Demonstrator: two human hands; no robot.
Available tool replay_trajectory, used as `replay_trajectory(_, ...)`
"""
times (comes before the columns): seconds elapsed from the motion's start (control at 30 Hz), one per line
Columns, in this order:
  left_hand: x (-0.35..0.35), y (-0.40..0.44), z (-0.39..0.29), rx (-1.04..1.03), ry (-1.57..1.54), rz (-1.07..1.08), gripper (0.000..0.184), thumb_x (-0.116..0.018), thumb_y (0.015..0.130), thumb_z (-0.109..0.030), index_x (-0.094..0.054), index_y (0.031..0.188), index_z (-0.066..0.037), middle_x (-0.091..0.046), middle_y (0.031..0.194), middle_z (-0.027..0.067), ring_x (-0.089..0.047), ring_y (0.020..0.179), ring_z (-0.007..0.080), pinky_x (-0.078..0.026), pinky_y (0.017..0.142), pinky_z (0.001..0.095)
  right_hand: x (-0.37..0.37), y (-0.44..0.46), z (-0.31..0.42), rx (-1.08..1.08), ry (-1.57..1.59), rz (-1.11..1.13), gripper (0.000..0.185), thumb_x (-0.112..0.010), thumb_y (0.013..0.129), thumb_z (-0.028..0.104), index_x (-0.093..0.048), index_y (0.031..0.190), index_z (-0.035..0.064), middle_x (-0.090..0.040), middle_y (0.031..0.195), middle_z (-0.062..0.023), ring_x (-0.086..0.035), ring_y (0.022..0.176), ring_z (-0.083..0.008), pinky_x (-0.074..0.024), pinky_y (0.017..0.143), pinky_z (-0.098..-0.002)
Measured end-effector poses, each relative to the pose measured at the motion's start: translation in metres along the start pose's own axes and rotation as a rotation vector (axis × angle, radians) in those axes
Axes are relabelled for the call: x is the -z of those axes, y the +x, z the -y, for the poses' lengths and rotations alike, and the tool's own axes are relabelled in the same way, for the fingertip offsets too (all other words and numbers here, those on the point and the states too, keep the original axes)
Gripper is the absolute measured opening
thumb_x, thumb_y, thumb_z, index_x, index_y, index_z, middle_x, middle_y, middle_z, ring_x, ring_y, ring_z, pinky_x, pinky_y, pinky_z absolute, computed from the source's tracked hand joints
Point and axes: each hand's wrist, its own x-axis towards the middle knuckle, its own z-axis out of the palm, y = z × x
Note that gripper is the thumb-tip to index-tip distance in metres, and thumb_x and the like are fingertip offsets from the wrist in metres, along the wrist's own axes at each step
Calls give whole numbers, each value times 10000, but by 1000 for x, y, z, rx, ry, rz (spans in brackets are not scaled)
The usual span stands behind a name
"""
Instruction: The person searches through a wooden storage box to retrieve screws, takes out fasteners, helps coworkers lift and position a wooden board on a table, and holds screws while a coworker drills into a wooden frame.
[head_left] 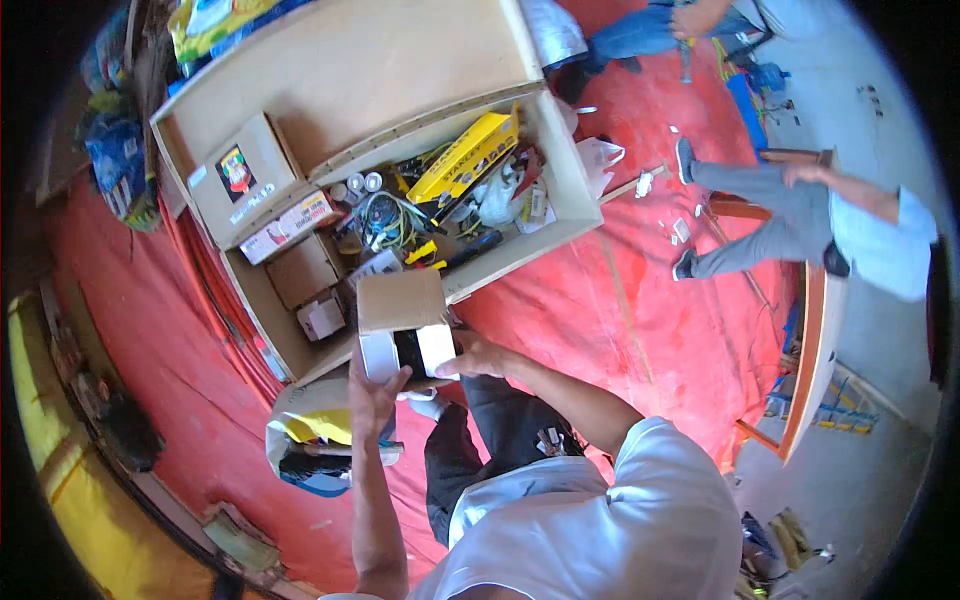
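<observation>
Head view: box between fingers

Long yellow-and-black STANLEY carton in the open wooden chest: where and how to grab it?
Probably mid-length, from above, across its narrow width: the long yellow-and-black carton lies slantwise, upper face exposed, one end close to the pale wooden chest wall.

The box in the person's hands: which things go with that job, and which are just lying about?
Seems part of the job:
- box, held between the left hand and right hand
- open wooden chest, probably, as it's right in front

Probably just lying about:
- yellow Stanley package in the chest
- tangled cables in there too
- white plastic bag outside it
</observation>
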Motion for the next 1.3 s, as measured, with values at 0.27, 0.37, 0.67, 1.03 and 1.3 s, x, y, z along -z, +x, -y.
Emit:
replay_trajectory(0.27,3,-137,3,2,-328,296,483,-634,827,-182,-461,1237,7,-595,1101,101,-591,992,211,-465,873,353,-68,-152,-34,32,1,5,665,-762,727,330,-479,1285,105,-530,716,29,-392,500,-52,-275,416,-209)
replay_trajectory(0.37,-1,-185,5,17,-401,312,451,-612,817,-192,-484,1190,26,-597,1081,107,-598,973,215,-482,858,360,-77,-191,-53,201,-58,-10,734,-736,732,474,-470,1301,96,-508,686,38,-401,501,-58,-292,427,-218)
replay_trajectory(0.67,-43,-254,-26,52,-316,314,462,-591,821,-235,-487,1215,-17,-597,1046,70,-600,914,169,-506,773,302,-34,-243,-17,362,-17,-2,557,-431,910,556,-614,1047,48,-574,714,16,-530,641,-114,-422,597,-287)
replay_trajectory(1.03,-135,-187,-37,39,-475,279,411,-512,900,-269,-477,1239,-41,-590,1145,91,-608,983,209,-533,784,352,-9,-320,30,475,-864,-381,580,-712,762,209,-494,1287,91,-503,536,-39,-471,463,-120,-378,458,-315)
replay_trajectory(1.3,-244,-97,-71,109,-409,299,502,-603,852,-286,-462,1261,-30,-580,1176,84,-582,1042,188,-518,812,337,165,-276,34,771,-1175,-466,609,-695,744,229,-463,1298,121,-639,710,-122,-638,604,-273,-494,517,-381)
